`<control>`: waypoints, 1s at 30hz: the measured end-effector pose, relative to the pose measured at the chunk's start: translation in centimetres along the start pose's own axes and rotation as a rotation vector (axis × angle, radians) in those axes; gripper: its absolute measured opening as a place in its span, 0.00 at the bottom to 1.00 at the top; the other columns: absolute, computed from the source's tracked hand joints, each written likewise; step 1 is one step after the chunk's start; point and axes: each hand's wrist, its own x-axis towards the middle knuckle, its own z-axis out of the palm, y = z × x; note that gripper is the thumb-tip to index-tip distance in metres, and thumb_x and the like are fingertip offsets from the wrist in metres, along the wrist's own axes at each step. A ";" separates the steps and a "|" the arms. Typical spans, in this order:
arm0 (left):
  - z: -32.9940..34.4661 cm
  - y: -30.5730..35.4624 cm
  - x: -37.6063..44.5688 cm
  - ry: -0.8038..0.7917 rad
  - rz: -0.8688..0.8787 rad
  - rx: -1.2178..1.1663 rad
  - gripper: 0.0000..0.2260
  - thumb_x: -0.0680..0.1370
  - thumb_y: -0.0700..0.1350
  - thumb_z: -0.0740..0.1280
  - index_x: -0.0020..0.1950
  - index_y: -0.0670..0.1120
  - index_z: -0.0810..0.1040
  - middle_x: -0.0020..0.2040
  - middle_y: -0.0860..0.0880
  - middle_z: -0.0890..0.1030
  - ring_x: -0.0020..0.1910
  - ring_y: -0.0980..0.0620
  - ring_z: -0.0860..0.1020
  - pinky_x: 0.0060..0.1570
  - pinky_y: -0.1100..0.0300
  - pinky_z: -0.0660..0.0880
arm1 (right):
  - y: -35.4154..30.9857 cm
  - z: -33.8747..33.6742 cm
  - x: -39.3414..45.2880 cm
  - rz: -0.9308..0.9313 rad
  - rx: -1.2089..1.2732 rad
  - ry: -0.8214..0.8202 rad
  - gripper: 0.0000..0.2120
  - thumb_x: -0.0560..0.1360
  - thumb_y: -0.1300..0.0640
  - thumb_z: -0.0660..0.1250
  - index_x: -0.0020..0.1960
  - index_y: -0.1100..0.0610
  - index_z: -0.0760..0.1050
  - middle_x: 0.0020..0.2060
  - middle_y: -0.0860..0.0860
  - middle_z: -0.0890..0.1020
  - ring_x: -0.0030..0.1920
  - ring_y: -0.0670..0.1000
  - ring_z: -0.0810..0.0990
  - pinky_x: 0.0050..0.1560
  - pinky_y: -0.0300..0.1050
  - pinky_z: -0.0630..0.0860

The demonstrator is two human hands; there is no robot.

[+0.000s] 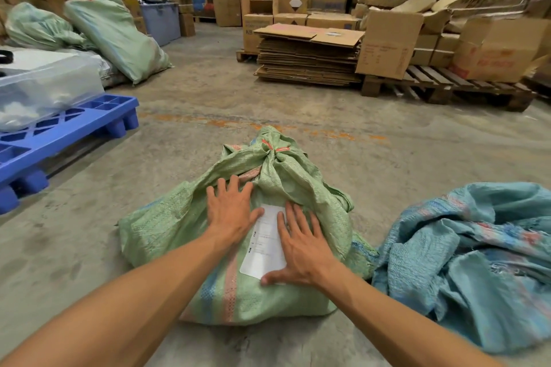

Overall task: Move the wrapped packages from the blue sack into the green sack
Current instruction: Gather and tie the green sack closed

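Warehouse floor (298,104) — hands on green sack (179,226).

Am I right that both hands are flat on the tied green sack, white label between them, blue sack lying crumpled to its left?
Not quite: the blue sack lies crumpled to the right of the green sack, per the head view. The rest holds: left hand and right hand press flat on it, white label between them, neck tied.

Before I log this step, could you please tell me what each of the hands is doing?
Left hand: open, flat on the green sack.
Right hand: open, pressing the white label on the sack.
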 end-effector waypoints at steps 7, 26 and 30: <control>1.1 0.2 -0.2 0.195 0.426 0.111 0.18 0.66 0.53 0.78 0.53 0.55 0.79 0.58 0.49 0.78 0.63 0.43 0.70 0.59 0.44 0.63 | 1.3 -0.7 -0.7 -0.100 0.081 -0.082 0.63 0.56 0.18 0.42 0.79 0.56 0.35 0.76 0.58 0.32 0.74 0.55 0.25 0.74 0.55 0.28; 1.4 -2.4 -2.1 -0.415 0.646 0.174 0.63 0.59 0.82 0.61 0.80 0.51 0.34 0.81 0.49 0.40 0.79 0.47 0.39 0.74 0.42 0.37 | 2.0 -0.6 -1.3 -0.028 0.192 -0.241 0.62 0.65 0.25 0.65 0.79 0.55 0.33 0.78 0.55 0.34 0.77 0.52 0.32 0.77 0.55 0.36; 2.0 -2.6 -2.9 -0.380 0.632 0.169 0.64 0.58 0.82 0.60 0.80 0.50 0.34 0.81 0.49 0.39 0.79 0.48 0.38 0.74 0.45 0.35 | 1.5 -0.8 -1.9 -0.029 0.079 -0.150 0.62 0.65 0.25 0.65 0.80 0.58 0.37 0.79 0.57 0.40 0.79 0.54 0.39 0.78 0.54 0.41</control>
